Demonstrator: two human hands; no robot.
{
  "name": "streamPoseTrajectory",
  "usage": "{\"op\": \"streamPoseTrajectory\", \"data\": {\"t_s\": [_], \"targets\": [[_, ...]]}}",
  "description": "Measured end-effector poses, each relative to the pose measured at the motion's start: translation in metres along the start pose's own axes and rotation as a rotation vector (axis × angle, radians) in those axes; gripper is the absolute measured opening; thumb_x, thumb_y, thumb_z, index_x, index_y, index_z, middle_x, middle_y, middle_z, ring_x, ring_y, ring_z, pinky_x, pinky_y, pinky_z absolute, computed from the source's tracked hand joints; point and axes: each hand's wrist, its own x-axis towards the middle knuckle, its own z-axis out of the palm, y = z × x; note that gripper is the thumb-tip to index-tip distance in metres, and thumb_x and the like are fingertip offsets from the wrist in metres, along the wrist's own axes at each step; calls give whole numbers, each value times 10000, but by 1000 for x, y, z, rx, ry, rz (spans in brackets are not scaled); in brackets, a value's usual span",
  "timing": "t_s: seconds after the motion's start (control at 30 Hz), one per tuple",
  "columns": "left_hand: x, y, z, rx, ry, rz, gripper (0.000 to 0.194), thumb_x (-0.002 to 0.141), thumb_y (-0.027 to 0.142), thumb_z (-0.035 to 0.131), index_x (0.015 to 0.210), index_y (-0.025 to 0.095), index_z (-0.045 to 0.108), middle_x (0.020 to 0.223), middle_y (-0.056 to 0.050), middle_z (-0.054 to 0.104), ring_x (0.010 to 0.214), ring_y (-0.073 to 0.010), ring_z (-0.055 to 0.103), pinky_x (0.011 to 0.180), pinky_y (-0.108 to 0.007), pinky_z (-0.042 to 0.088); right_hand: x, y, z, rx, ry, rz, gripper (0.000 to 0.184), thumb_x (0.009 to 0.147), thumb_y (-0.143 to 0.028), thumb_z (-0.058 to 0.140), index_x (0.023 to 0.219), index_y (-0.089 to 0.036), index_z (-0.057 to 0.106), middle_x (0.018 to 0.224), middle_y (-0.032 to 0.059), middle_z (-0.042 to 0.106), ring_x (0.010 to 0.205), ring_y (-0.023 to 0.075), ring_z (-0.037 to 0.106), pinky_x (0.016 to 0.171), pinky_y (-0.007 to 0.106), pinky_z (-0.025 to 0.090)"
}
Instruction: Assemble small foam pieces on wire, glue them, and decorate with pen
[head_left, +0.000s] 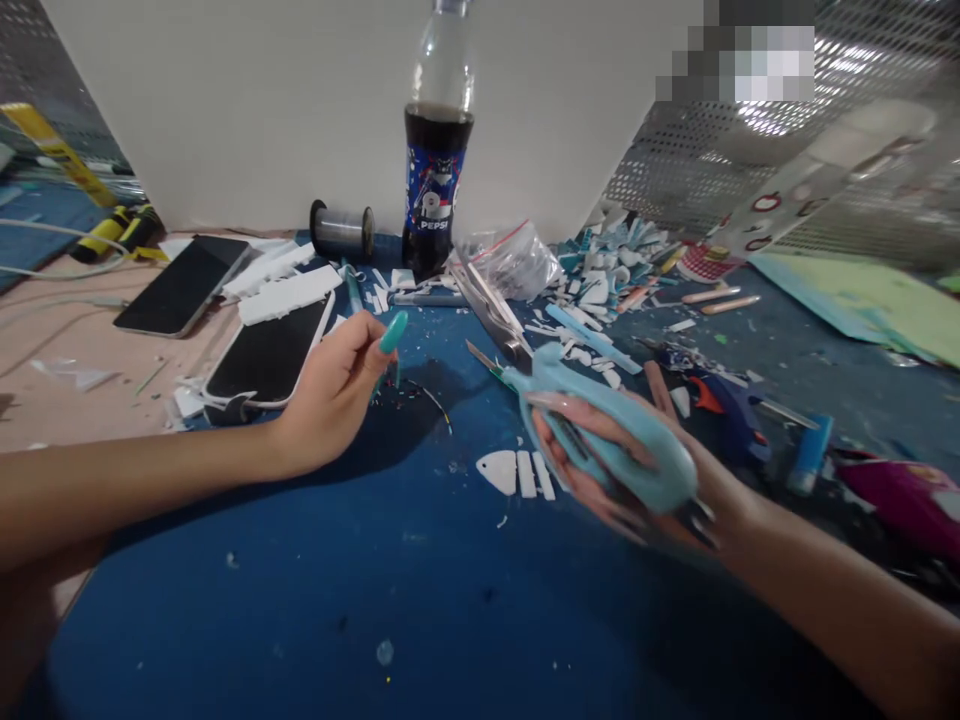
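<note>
My right hand (637, 480) grips a light blue glue gun (600, 440), its metal nozzle pointing up-left over the blue mat (375, 580); the hand is smeared by motion. My left hand (334, 390) hovers just left of centre with curled fingers pinching a small teal piece (393, 332). Small white cut pieces (517, 472) lie on the mat between the two hands.
Two phones (266, 350) (180, 285) lie at the left with white foam strips (285, 292). A Pepsi bottle (437, 150) and a wire spool (341, 230) stand at the back. Scissors (491, 305), a plastic bag (517, 260), foam scraps (607, 270) and another glue gun (727, 405) crowd the right.
</note>
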Motion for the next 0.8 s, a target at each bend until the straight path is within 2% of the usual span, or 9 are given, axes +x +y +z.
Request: {"op": "streamPoseTrajectory", "data": {"t_s": [0.07, 0.17, 0.23, 0.37, 0.43, 0.5, 0.6, 0.7, 0.8], "targets": [[5, 2, -6, 78, 45, 58, 200, 927, 259, 456, 743, 190, 494, 635, 26, 473, 553, -92, 410, 530, -244, 348, 5, -7, -9, -122, 71, -23, 374, 780, -556, 547, 650, -209, 503, 463, -32, 468, 360, 98, 401, 369, 246, 319], [21, 9, -19, 191, 79, 137, 113, 890, 260, 519, 811, 194, 567, 696, 13, 536, 618, -108, 468, 586, -253, 372, 10, -12, -21, -729, 349, -173, 300, 758, -435, 597, 614, -205, 469, 565, 6, 500, 484, 113, 397, 470, 266, 290], [34, 14, -27, 261, 66, 138, 85, 872, 233, 531, 877, 204, 611, 744, 1, 582, 663, -122, 502, 606, -258, 376, 13, -12, -27, -1008, 439, -223, 278, 749, -408, 592, 610, -202, 467, 638, 35, 535, 537, 134, 413, 520, 290, 291], [60, 12, -33, 447, -149, 117, 159, 852, 287, 553, 826, 194, 680, 754, -23, 663, 668, -148, 566, 636, -275, 401, 21, -6, -38, -1209, 384, -141, 280, 764, -428, 561, 630, -189, 505, 655, 57, 579, 543, 156, 473, 524, 297, 325], [70, 8, -30, 512, -274, 94, 203, 855, 286, 530, 925, 198, 699, 808, -45, 689, 742, -177, 600, 719, -304, 430, 25, -3, -42, -1294, 390, -136, 278, 778, -428, 540, 650, -181, 536, 674, 72, 604, 564, 172, 509, 529, 301, 352], [76, 4, -27, 600, -402, 118, 290, 855, 281, 520, 1094, 198, 664, 1009, -87, 684, 950, -235, 590, 837, -356, 420, 28, -2, -45, -1313, 411, -147, 274, 782, -421, 534, 680, -171, 574, 717, 94, 634, 599, 194, 545, 546, 311, 379], [78, 4, -27, 663, -537, 204, 398, 873, 283, 498, 1259, 201, 549, 1210, -108, 590, 1115, -267, 503, 926, -388, 375, 29, -1, -49, -1308, 429, -145, 282, 781, -421, 538, 749, -154, 624, 823, 134, 675, 681, 233, 594, 584, 330, 417], [71, 9, -33, 616, -689, 259, 429, 863, 297, 523, 1279, 203, 480, 1194, -94, 560, 1101, -242, 491, 914, -343, 377, 29, 0, -50, -1283, 454, -144, 297, 771, -430, 553, 791, -147, 641, 885, 149, 683, 748, 262, 616, 622, 349, 440], [61, 14, -36, 562, -838, 221, 370, 869, 261, 496, 1231, 195, 460, 1196, -90, 535, 1106, -223, 486, 901, -312, 383, 28, 1, -49, -1234, 481, -139, 278, 765, -427, 562, 755, -158, 635, 844, 130, 679, 746, 265, 620, 642, 363, 445]]}}
